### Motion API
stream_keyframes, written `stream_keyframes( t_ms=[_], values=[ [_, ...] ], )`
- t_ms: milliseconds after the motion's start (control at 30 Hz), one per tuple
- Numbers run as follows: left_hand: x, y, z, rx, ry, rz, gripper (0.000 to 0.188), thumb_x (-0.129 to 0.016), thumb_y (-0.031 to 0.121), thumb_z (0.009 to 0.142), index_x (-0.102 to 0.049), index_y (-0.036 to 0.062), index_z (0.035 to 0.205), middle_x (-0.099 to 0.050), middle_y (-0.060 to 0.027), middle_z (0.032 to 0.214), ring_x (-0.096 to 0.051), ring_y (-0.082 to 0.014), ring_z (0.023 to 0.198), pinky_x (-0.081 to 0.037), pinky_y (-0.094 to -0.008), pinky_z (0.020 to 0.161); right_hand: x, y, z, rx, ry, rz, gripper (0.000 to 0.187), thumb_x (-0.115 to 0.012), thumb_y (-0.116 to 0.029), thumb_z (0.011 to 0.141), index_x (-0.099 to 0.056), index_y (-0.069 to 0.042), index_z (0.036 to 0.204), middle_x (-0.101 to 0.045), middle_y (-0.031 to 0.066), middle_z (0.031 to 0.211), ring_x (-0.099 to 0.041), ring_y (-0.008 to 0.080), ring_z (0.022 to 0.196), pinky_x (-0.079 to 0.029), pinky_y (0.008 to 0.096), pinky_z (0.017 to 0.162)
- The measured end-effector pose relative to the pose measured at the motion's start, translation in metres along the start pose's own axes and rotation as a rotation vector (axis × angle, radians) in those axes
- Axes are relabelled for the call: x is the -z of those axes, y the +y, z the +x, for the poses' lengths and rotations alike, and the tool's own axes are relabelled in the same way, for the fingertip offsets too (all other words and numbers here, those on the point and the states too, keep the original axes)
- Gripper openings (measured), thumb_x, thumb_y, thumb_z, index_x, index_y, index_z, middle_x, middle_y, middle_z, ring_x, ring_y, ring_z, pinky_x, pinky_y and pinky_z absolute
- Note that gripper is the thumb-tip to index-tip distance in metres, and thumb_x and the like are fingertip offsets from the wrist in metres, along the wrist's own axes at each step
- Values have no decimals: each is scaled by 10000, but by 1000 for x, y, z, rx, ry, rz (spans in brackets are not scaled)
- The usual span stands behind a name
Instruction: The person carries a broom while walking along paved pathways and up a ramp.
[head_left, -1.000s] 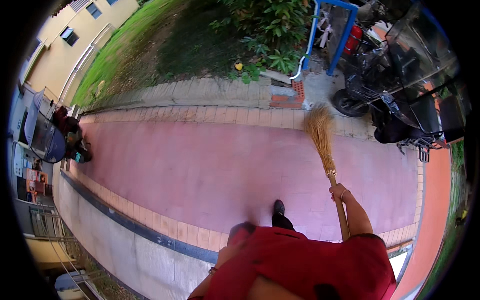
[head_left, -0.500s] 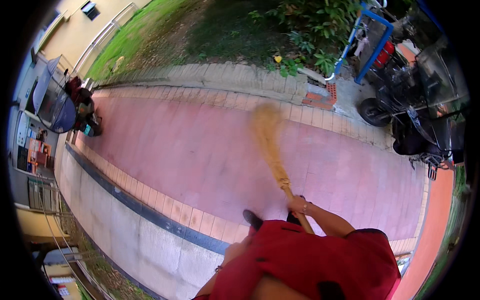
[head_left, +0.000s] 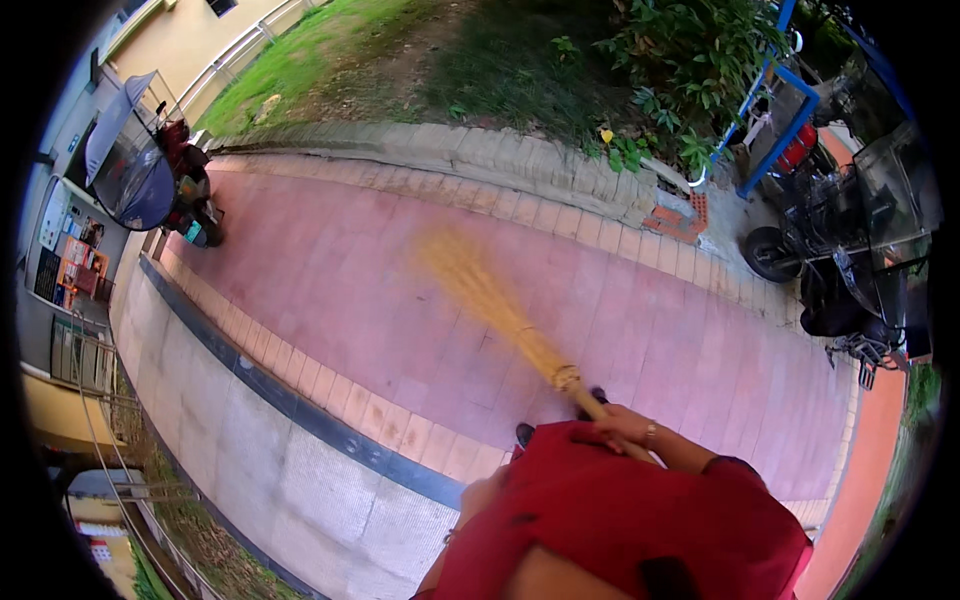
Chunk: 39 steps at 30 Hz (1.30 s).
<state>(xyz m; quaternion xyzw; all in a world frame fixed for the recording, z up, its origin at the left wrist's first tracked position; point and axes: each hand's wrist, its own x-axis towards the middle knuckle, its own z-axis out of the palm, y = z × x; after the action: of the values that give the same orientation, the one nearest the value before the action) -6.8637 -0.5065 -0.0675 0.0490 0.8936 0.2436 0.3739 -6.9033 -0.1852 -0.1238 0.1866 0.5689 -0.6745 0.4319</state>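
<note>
Head view, broom (head_left: 495,308) swung farther left, right fingers (head_left: 612,424) clamped on handle (head_left: 591,403), left hand (head_left: 483,491) with fingers unclear.

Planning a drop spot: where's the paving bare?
Pink paving: largely bare left of the broom toward the canopied scooter, and right of the broom before the black vehicle. Crowded: around that vehicle and the blue frame.

Blurred broom bristles (head_left: 465,275), near end of handle (head_left: 593,405) hidden by red shirt (head_left: 640,505) — left hand (head_left: 482,495) partly hidden

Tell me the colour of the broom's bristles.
The broom's bristles are golden straw-yellow, seen best in the head view.
</note>
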Motion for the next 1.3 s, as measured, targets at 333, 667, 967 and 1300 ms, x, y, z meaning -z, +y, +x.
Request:
stream_keyframes(
  t_ms=[333, 667, 967, 1300],
  values=[
    [84, 16, 101, -179, -63, 163, 363, -452, 343, 866, -492, 155, 1174, -617, -228, 749, -604, -422, 742, -458, -521, 653, -16, -58, -109, -22, 524, 520, 147, -549, -151, 783, -441, -58, 745, -446, 31, 550, -420, 121, 414, -351, 244, 355],
    [154, -72, 132, 93, -119, 208, 449, -455, 422, 833, -442, 283, 1260, -629, -220, 811, -617, -401, 786, -473, -503, 677, 67, -101, 101, -152, 370, 812, 219, -557, -153, 777, -384, -104, 653, -378, 6, 501, -386, 101, 403, -346, 239, 358],
    [244, -183, 127, 156, -128, 160, 454, -449, 420, 838, -429, 271, 1266, -627, -222, 839, -614, -403, 805, -473, -499, 690, -100, -248, 339, -207, 114, 332, 176, -560, -139, 781, -434, -54, 693, -430, 32, 529, -449, 131, 419, -417, 282, 373],
    [326, -253, 138, 72, -118, 119, 460, -442, 418, 843, -415, 258, 1274, -625, -224, 870, -610, -405, 826, -472, -494, 704, -204, -301, 281, -94, 35, -222, 139, -561, -131, 766, -471, -29, 737, -500, 58, 553, -497, 147, 404, -421, 294, 342]
  ],
)
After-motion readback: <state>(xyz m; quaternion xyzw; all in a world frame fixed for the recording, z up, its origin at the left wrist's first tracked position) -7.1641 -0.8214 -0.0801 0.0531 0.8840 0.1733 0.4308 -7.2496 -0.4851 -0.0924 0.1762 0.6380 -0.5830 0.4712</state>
